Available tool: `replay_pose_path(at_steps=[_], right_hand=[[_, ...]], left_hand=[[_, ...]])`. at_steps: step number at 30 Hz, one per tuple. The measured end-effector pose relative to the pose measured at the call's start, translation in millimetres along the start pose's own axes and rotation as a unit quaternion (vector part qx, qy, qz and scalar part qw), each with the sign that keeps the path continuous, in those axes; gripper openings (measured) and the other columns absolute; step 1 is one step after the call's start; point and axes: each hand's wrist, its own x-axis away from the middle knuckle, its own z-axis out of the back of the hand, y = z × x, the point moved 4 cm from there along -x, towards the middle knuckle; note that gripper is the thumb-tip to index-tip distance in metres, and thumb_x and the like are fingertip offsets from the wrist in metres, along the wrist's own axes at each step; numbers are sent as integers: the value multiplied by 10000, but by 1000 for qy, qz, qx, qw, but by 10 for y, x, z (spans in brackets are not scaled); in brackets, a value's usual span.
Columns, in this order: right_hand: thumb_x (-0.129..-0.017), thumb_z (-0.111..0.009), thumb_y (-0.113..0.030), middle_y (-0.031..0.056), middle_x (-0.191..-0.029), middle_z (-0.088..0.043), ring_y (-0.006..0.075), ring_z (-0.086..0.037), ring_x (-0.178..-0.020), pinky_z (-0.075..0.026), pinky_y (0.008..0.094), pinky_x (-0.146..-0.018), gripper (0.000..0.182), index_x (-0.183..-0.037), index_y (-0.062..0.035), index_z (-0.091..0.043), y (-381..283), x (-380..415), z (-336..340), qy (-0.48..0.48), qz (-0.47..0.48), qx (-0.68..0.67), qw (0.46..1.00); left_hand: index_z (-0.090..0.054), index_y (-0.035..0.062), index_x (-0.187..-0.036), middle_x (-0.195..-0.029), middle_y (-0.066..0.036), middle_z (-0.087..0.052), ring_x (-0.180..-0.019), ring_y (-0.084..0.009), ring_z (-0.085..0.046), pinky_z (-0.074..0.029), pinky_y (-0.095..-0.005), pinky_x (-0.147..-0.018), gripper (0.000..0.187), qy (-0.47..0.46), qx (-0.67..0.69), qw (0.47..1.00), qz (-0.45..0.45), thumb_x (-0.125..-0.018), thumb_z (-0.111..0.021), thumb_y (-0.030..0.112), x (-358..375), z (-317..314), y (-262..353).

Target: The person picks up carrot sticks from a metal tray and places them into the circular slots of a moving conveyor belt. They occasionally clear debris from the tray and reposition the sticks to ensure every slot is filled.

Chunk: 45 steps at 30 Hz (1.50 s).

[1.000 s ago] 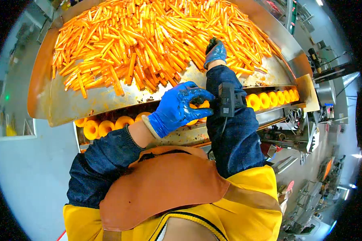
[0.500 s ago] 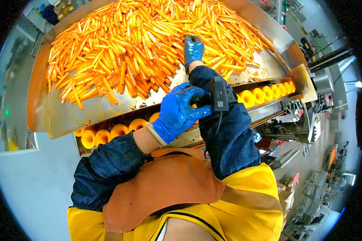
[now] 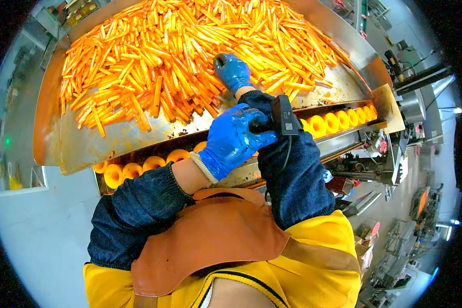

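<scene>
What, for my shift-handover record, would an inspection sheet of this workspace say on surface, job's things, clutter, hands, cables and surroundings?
Surface: metal tray, stained on its bare parts.
Job's things: orange sticks heaped in the tray; orange-yellow rings in a row along its near side.
Clutter: dark specks near the tray's front edge.
Hands: both gloved; left hand beside the right sleeve, fingers curved; right hand at the sticks, fingers bent. Whether either holds anything cannot be told.
Cables: thin cable hanging from the black device on the right sleeve.
Surroundings: machinery to the right, details unclear.
</scene>
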Motion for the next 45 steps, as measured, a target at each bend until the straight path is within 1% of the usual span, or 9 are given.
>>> replay_pose_path(at_steps=[9,16,19,20,22,24,25,28,45], right_hand=[[-817,-525,-343,123,-915,-639,310,-621,-835,-501,414,-732,222,-896,-187,-662,-181,103,-71,16,114,46,992],[-804,-543,-340,154,-860,-663,329,-631,-832,-494,398,-749,303,-846,-74,-683,379,-232,31,109,-114,-240,958],[-865,-528,-187,56,-820,-669,109,-586,-632,-450,235,-555,218,-941,-36,-665,426,-340,89,111,63,-217,968],[-874,-534,-211,32,-804,-661,108,-554,-594,-442,233,-540,219,-942,-49,-665,500,-183,76,25,-195,-580,791],[-871,-548,-248,9,-786,-651,82,-504,-553,-424,207,-543,235,-947,-57,-661,670,-120,106,9,-243,-633,735],[-844,-576,-330,63,-886,-661,160,-589,-678,-481,273,-647,324,-1000,-57,-651,886,-36,292,9,-235,-537,810],[-823,-588,-382,96,-951,-650,212,-598,-788,-480,322,-729,389,-1041,-64,-637,1037,-39,440,81,-125,-257,955],[-750,-614,-504,168,-1245,-501,376,-509,-1089,-421,467,-918,609,-1226,-136,-522,1263,55,419,58,27,146,987],[-827,-491,-189,160,-965,-635,313,-643,-850,-524,426,-709,332,-1124,-52,-544,866,-192,79,-38,-21,252,967]], left_hand=[[-651,63,-847,-815,-119,-638,-783,-286,-618,-492,-352,-727,259,-170,30,984,51,-715,-719,275,-155,-73,-26],[-639,-8,-996,-903,-61,-655,-852,-126,-602,-483,-273,-775,212,-74,229,961,135,-849,-611,142,-162,374,-315],[-661,1,-955,-837,-54,-649,-787,-111,-592,-482,-259,-722,196,-38,131,979,153,-850,-625,163,-80,633,-569],[-661,4,-958,-847,-61,-654,-769,-136,-608,-488,-267,-715,208,-33,7,998,46,-849,-626,178,-60,759,-716],[-672,43,-947,-877,-93,-665,-809,-201,-626,-486,-292,-767,208,6,-58,994,97,-816,-651,202,77,1021,-1245],[-592,130,-1145,-1075,-144,-597,-966,-291,-574,-460,-362,-868,405,-6,-295,949,113,-752,-677,176,152,1373,-1451],[-545,171,-1224,-1161,-158,-558,-1015,-321,-547,-449,-387,-893,509,2,-367,923,116,-733,-682,168,210,1525,-1613],[-392,277,-1357,-1260,-158,-472,-1141,-376,-454,-426,-422,-938,702,-24,-470,877,92,-724,-664,141,232,1711,-1960],[-567,193,-1081,-899,-119,-571,-749,-314,-611,-502,-427,-622,265,-97,-579,797,143,-823,-522,153,-66,1439,-2142]])
